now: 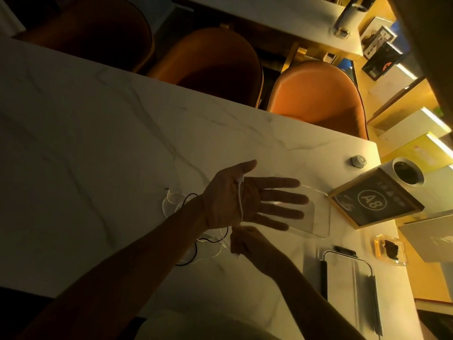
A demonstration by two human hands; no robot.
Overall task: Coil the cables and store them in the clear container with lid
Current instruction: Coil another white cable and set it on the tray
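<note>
Right hand [245,244] pinches white cable [239,201]; left hand [259,200] flat, fingers straight, cable draped across palm, so first wrap barely begun. Black cable [195,251] loose on counter [98,119]. Clear container [318,217] looks empty, lid [348,278] off beside it

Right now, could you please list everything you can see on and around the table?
table: one, white marble, centre
chairs: three, orange, far side
container: one, clear, partly behind left hand
lid: one, clear, black edges, near right side
sign: one, black, A8, right of container
cylinder: one, white, beyond sign
dish: one, amber, right edge
white cable: at least one, across left palm
black cable: one, under left wrist
left hand: palm up, fingers straight
right hand: grips white cable
</note>
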